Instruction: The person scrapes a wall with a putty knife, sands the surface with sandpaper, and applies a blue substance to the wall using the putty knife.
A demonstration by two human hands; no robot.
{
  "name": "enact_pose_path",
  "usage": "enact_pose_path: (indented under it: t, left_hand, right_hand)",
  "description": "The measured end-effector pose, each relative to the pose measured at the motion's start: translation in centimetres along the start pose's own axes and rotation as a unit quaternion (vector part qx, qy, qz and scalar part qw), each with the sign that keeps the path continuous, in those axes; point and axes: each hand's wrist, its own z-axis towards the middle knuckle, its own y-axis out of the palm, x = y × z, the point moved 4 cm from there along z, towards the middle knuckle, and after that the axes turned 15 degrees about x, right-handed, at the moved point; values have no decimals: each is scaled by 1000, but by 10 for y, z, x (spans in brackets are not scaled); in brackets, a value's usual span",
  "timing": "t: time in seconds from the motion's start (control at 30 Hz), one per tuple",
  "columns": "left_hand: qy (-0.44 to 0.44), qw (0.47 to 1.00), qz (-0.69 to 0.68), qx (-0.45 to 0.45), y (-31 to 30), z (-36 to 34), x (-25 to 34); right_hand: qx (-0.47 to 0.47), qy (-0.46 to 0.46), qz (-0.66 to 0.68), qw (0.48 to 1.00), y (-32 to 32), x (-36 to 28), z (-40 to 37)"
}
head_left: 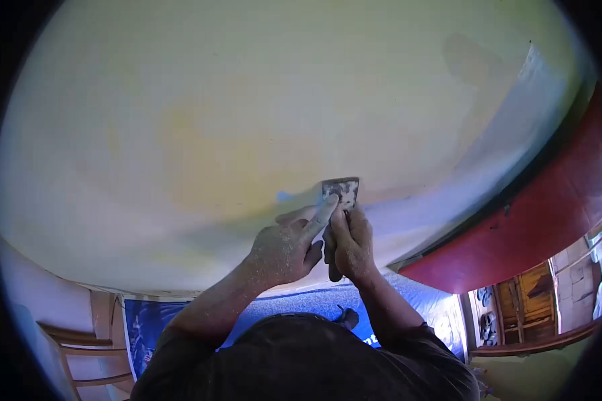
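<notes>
Wall, pale with a yellowish stain, fills most of the view and faces both arms. A dark shirt takes up the bottom, a red panel slants along the right, and a blue sheet lies below the arms, partly blocked by the body. The left grip, dusty, has its fingers apart, the index reaching across to lie on the face of a scraper; the right grip is clamped around that scraper's lower end and so is the nearer of the two. The scraper lies straight beyond the right grip, against or just off the wall, its long axis running out from the fist, broad edge foremost. Whether that edge touches the wall I cannot tell. Its handle is hidden in the fist, and the left grip's other fingers partly overlap. A dark shape over the sheet is hard to make out, and a black rim cuts off the corners.
</notes>
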Motion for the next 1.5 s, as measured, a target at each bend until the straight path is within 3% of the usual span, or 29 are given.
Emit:
enact_pose_path:
  t: [0.07, 0.17, 0.2, 0.3, 0.4, 0.57, 0.7, 0.87, 1.17, 1.23, 1.37, 1.43, 1.5]
  left_hand:
    - [-16, 1000, -10, -14, -2, 1, 2]
    - [-60, 989, 28, -136, 12, -5, -5]
    - [-54, 991, 7, -122, 17, -20, -2]
    - [37, 999, 14, 37, 16, 14, -22]
    - [-10, 1000, -6, -11, 5, 4, -6]
    - [-57, 988, 16, -140, 19, -43, 0]
    - [-25, 986, 51, -156, 12, -21, -1]
    - [-78, 986, 29, -145, 19, -29, 4]
    - [-60, 994, 35, -87, 22, -36, 13]
    - [-75, 990, 46, -115, 28, -38, 11]
    - [-91, 989, 62, -94, 0, -23, 15]
    - [-85, 991, 72, -68, -13, -16, 15]
    - [-86, 988, 85, -98, -4, -25, 15]
  right_hand:
    - [8, 7, 7, 1000, -1, 1, -1]
    - [18, 36, 24, 999, -3, 38, -1]
    - [32, 64, 10, 997, -5, 42, -16]
    - [18, -4, -8, 1000, 3, 15, 24]
    - [19, -8, -5, 1000, 1, 18, 11]
    - [33, 83, -18, 996, -9, 57, -36]
    - [11, 105, -6, 994, -13, 45, -19]
    - [31, 60, 11, 998, -10, 62, -16]
    - [24, 34, 15, 999, -10, 50, -13]
    - [35, 30, 2, 999, -11, 61, -12]
    - [63, -132, -69, 987, 6, 19, 8]
    - [46, -115, -68, 990, 8, 12, 8]
    - [46, -119, -65, 990, 7, 10, -2]
